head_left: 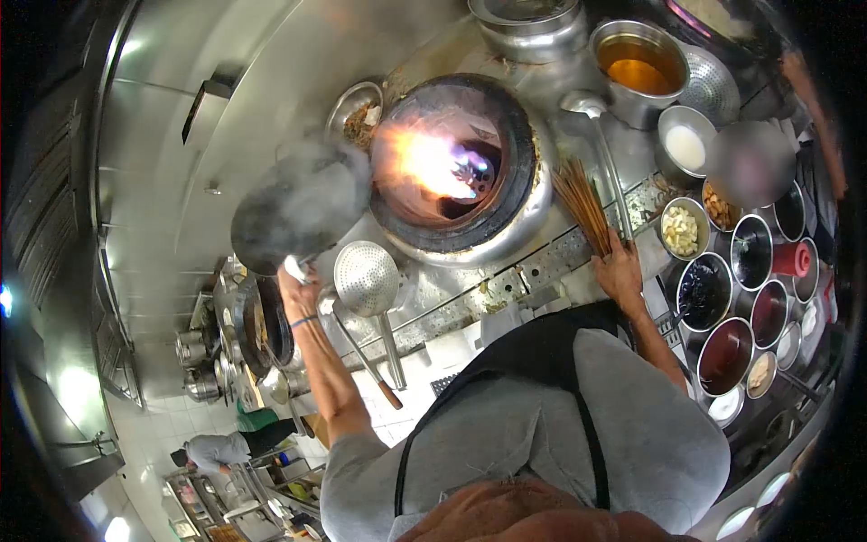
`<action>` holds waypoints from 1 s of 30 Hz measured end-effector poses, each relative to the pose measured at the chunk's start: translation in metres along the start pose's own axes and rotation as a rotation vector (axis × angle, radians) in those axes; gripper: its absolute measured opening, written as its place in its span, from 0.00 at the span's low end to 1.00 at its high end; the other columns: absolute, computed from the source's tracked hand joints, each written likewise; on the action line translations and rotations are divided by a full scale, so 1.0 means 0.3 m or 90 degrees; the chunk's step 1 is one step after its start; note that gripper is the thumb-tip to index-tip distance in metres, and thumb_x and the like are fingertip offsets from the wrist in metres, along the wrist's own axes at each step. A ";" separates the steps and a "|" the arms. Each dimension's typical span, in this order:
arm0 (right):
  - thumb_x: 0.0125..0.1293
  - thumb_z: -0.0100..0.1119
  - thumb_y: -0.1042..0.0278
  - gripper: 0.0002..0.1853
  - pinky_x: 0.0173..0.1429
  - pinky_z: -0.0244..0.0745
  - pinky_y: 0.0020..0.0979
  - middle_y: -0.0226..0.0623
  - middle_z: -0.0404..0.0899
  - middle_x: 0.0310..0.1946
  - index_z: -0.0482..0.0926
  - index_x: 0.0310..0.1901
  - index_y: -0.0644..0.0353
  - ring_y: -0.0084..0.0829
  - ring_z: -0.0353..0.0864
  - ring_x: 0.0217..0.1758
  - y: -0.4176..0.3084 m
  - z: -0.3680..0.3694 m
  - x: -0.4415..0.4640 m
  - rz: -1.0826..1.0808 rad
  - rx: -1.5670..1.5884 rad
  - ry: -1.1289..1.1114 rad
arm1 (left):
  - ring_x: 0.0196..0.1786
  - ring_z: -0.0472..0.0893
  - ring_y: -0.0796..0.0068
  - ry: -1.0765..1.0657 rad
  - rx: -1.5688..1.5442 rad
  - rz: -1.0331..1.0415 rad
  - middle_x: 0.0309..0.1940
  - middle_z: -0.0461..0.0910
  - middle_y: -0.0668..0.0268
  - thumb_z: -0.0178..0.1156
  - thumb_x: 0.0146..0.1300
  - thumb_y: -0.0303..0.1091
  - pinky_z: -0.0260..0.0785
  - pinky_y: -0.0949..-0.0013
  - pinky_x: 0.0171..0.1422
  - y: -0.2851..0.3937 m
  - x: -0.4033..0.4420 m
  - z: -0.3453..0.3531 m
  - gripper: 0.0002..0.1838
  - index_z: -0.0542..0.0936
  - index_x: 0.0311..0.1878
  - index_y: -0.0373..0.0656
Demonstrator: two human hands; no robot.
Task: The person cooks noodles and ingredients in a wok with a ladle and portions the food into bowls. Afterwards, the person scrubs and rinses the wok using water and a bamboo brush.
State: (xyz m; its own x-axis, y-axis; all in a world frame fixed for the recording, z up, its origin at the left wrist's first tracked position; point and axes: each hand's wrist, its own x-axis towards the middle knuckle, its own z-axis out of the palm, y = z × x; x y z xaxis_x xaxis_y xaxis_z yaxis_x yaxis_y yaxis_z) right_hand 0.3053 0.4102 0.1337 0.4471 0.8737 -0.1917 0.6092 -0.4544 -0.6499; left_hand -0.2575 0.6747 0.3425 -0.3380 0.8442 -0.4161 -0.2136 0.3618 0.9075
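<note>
My left hand point(300, 287) is closed round the edge of a dark, steaming wok point(293, 212), with a white cloth point(294, 267) in the grip. The wok is tilted and off the flame, left of the burner point(533, 194). Bright fire point(433, 163) flares out of the burner's opening. In my right hand point(619, 271) is a bamboo wok brush point(581, 203), its bristles pointing up and away from me. A long-handled ladle point(607, 149) lies just beyond the brush. A perforated skimmer point(367, 278) rests on the stove to the right of my left hand.
Pots of sauces and ingredients crowd the right side, among them chopped white pieces point(680, 229) and a red sauce point(725, 356). A pot of amber oil point(637, 72) stands at the back. Another person point(217, 450) bends over a counter at lower left.
</note>
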 end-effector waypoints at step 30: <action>0.63 0.65 0.59 0.37 0.50 0.75 0.37 0.44 0.82 0.31 0.64 0.70 0.64 0.40 0.83 0.35 0.092 0.076 0.027 0.012 0.120 -0.008 | 0.17 0.71 0.74 0.002 0.144 0.021 0.21 0.72 0.71 0.56 0.63 0.39 0.59 0.76 0.13 -0.018 -0.105 -0.259 0.05 0.77 0.33 0.52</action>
State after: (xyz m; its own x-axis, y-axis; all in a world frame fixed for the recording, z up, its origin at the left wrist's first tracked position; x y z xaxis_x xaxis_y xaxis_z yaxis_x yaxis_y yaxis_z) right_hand 0.3107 0.4088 0.0974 0.4477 0.8683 -0.2137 0.4666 -0.4307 -0.7725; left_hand -0.3169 0.6154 0.3463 -0.3443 0.8560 -0.3857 0.0084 0.4136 0.9104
